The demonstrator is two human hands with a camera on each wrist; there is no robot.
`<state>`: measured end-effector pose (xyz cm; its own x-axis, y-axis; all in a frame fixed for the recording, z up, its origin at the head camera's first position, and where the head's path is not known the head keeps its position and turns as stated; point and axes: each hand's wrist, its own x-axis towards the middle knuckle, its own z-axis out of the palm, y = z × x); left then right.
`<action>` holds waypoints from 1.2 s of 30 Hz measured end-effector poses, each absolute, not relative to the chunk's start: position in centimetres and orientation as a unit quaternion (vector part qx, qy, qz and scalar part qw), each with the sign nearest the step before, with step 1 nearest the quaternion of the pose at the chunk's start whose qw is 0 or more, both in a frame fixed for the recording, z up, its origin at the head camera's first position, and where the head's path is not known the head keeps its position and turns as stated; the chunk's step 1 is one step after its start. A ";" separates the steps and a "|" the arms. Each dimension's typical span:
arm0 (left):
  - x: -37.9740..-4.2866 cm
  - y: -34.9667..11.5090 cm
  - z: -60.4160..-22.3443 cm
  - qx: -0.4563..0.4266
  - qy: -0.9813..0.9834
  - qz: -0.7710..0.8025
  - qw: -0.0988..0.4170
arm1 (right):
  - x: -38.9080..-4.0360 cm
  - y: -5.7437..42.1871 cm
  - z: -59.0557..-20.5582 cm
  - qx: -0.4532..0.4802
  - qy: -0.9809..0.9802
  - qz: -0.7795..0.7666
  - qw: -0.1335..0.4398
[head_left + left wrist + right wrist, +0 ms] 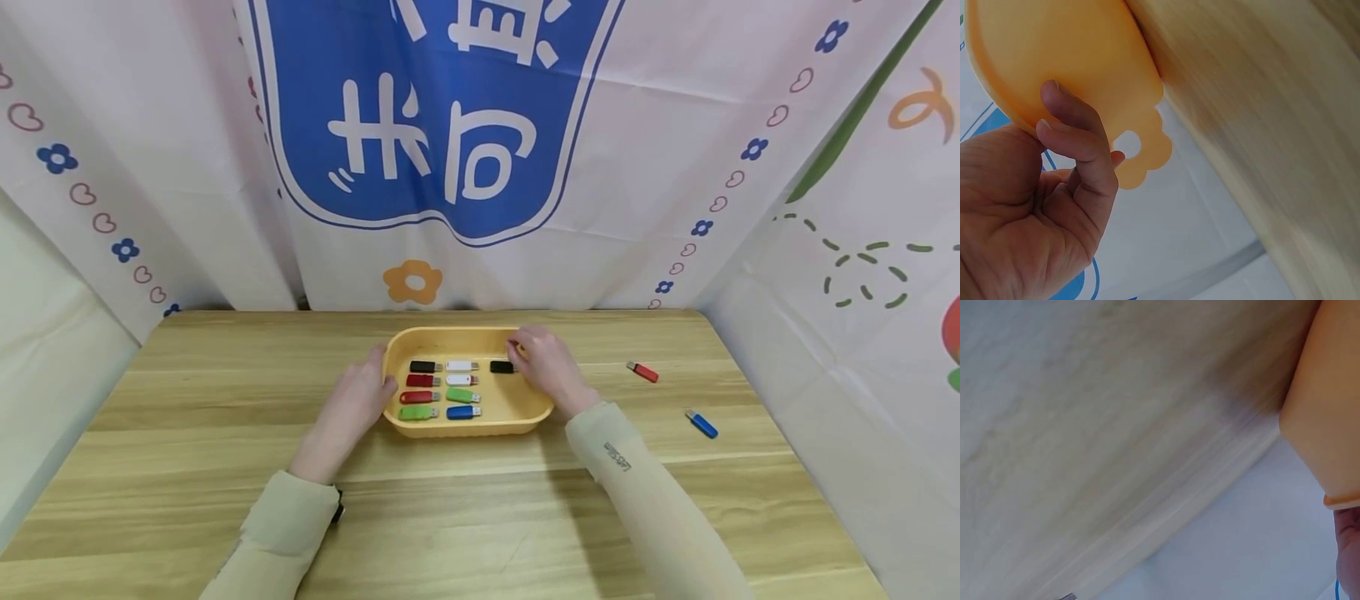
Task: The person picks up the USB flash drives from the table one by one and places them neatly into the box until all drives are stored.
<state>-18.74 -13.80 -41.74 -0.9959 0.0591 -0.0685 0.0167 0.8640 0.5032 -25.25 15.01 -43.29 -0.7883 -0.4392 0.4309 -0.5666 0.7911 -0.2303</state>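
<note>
A yellow plastic tray [517, 408] holds USB sticks laid in two columns, among them a blue one [462, 412] and a white one [461, 366]. Gripping the tray's left end is my left hand [357, 389]; the left wrist view has its curled fingers [1088, 147] against the outer wall, by the rim. My right hand [550, 367] reaches over the tray's right end, fingers bent at the right end of a black USB stick [501, 367]. That hand hides the stick's right end. Only a sliver of the right hand shows in the right wrist view.
On the wooden table [225, 417], right of the tray, lie a red USB stick [642, 372] and a blue USB stick [702, 424]. A printed white curtain [637, 150] hangs along the table's back edge and sides.
</note>
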 end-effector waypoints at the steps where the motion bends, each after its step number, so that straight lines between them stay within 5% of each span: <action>1: -18.8 -13.8 -41.7 0.019 0.965 0.260 0.041 | -25.2 15.2 -43.2 0.271 -0.927 0.176 0.189; 10: -18.8 -13.9 -41.8 0.023 0.964 0.264 0.038 | -25.1 18.3 -41.7 0.243 -0.920 0.212 0.222; 30: -18.7 -13.9 -41.8 0.033 0.964 0.262 0.031 | -24.5 30.8 -43.3 0.102 -0.985 0.131 0.053; 36: -18.7 -14.0 -41.9 0.034 0.965 0.257 0.021 | -24.1 31.9 -43.8 0.079 -0.986 0.142 0.048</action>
<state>-18.73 -13.97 -41.92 -0.9967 0.0772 -0.0232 0.0554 0.8652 0.4983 -24.11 31.86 -43.84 -0.9828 -0.1431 0.1166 -0.1701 0.9471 -0.2721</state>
